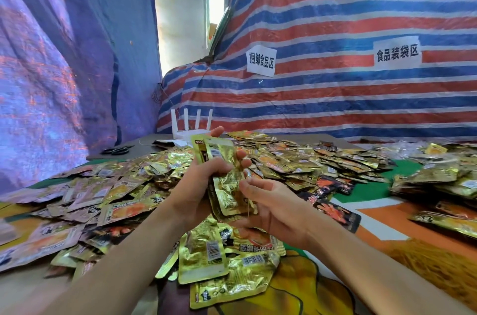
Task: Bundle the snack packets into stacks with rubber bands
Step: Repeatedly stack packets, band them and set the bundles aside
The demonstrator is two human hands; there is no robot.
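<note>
My left hand (201, 180) grips a stack of gold snack packets (222, 180) upright above the table, fingers curled round its upper half. My right hand (268, 201) cups the lower end of the same stack, thumb and fingers round it. A thin rubber band (248, 207) hangs stretched down beside the stack near my right fingers. A large heap of loose gold packets (284, 159) covers the table behind and to both sides. More loose packets (222, 263) lie just below my hands.
A white router with several antennas (191, 126) stands at the back of the table, black scissors (117, 150) to its left. Dark red-printed packets (335, 211) lie right of my hands. Striped tarpaulin (335, 82) with paper signs rises behind; a blue tarpaulin hangs left.
</note>
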